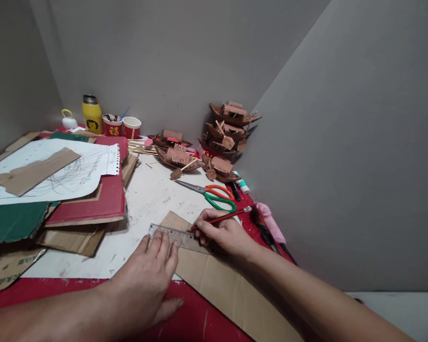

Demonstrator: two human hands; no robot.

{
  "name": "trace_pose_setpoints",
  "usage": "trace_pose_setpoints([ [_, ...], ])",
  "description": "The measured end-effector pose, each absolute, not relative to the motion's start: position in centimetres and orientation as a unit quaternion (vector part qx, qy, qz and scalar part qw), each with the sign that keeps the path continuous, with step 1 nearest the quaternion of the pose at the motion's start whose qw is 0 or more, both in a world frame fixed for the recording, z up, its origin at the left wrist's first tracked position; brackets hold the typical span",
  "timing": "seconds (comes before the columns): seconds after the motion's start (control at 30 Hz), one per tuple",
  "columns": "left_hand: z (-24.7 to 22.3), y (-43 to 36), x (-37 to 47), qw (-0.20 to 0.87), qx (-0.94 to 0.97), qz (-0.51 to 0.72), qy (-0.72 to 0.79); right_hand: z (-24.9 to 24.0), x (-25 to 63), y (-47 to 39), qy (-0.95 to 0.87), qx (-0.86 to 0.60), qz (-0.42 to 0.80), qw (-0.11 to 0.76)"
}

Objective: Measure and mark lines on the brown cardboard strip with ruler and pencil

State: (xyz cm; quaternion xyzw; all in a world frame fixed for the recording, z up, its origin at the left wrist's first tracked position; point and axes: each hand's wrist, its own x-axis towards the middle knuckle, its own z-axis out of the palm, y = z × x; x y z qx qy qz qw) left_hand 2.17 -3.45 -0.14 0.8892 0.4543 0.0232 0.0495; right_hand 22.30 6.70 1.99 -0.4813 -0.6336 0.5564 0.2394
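A long piece of brown cardboard (231, 297) lies across the front of the table, over the white sheet and the red surface. Across its far end rests a clear ruler (185, 240). My left hand (146, 270) presses the ruler down with outstretched fingertips, its thumb apart and nothing gripped. In my right hand (223, 232) a dark red pencil (223, 217) is pinched, its tip at the ruler's far edge. Behind that hand lie scissors (207, 190) with one orange and one green handle.
Stacked cardboard and paper (89, 206) fill the left side. Several small brown model boats (231, 126) stand at the back, beside thin sticks (142, 147). Paper cups (131, 127) and a yellow bottle (92, 116) are further left. A pink glue gun (271, 223) lies by the right wall.
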Motion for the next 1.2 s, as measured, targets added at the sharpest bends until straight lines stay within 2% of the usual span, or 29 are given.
trace_pose_setpoints([
  [0.1, -0.2, -4.1, 2.3, 0.005, 0.894, 0.031, 0.448, 2.6, 22.7, 5.5, -0.627, -0.482, 0.527, 0.311],
  [0.2, 0.0, -4.8, 2.5, -0.032, 0.907, 0.048, 0.416, 2.4, 23.9, 4.2, -0.645, -0.502, 0.465, 0.339],
  [0.37, 0.3, -5.1, 2.7, -0.036, 0.919, 0.075, 0.386, 0.1, 27.4, 2.4, -0.787, -0.473, 0.295, 0.265],
  [0.6, 0.0, -4.4, 2.4, -0.045, 0.881, 0.074, 0.464, -1.7, 30.9, 0.4, -0.879, -0.413, 0.134, 0.198],
  [1.0, -0.4, -4.2, 2.4, -0.072, 0.893, 0.063, 0.44, -1.7, 31.3, -0.6, -0.885, -0.414, 0.086, 0.195],
  [1.1, -0.1, -4.3, 2.5, -0.028, 0.89, 0.056, 0.452, -2.0, 31.8, -1.0, -0.884, -0.418, 0.076, 0.194],
  [1.2, 0.6, -4.5, 2.6, 0.062, 0.871, 0.054, 0.485, -1.8, 32.0, -1.3, -0.885, -0.42, 0.075, 0.189],
])
